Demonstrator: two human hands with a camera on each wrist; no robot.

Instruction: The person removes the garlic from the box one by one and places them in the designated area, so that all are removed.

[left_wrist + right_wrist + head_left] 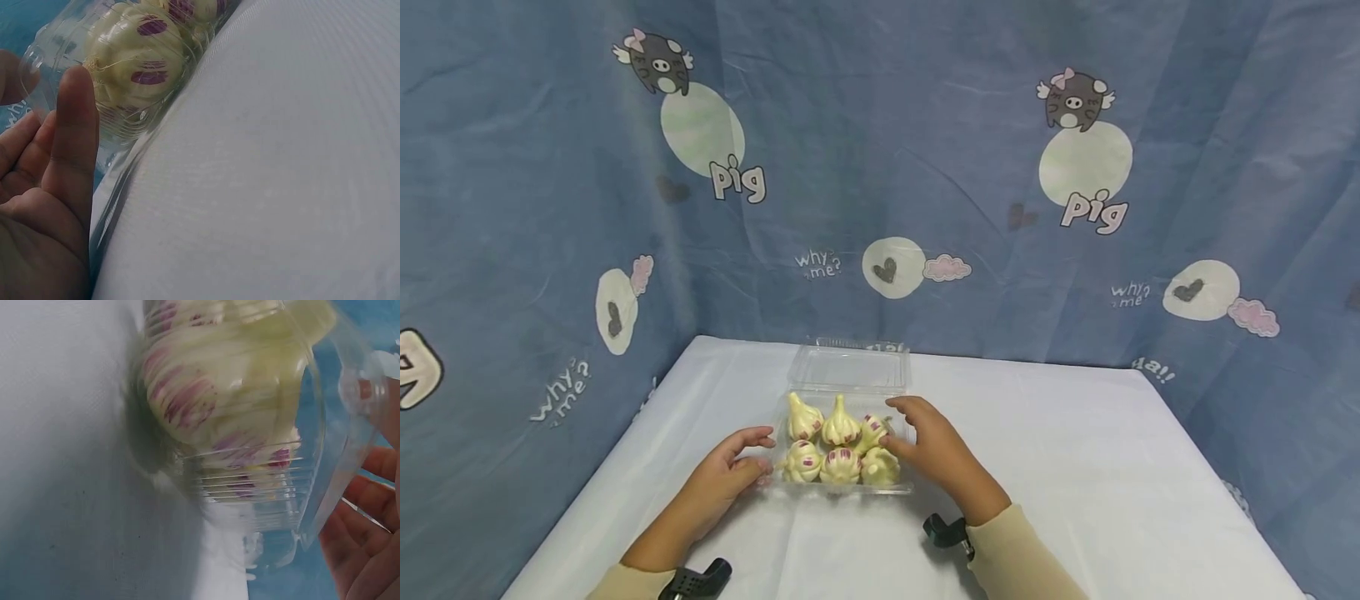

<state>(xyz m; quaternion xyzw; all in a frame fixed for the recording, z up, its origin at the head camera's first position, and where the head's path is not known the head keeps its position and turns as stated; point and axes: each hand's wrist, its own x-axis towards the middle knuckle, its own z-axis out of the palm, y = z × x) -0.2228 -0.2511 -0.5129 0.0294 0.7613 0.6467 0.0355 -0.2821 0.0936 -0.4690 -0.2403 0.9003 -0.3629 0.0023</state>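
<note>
A clear plastic clamshell box [850, 490] lies in front of me with its lid [850, 368] folded back. Several garlic bulbs [840, 427], pale yellow with purple patches, fill the tray in two rows. My left hand [724, 479] holds the left rim of the box, its thumb [76, 131] against the near side. At the right rim, my right hand [942, 450] grips the box, the thumb reaching over the edge beside a bulb. In the right wrist view, fingers [369, 487] of that hand curl behind the clear rim.
A white cloth [1075, 467] covers the table. Blue curtains [880, 167] printed with pigs and lettering hang behind and along both sides. Each forearm wears a dark wrist strap device [700, 579] over a beige sleeve.
</note>
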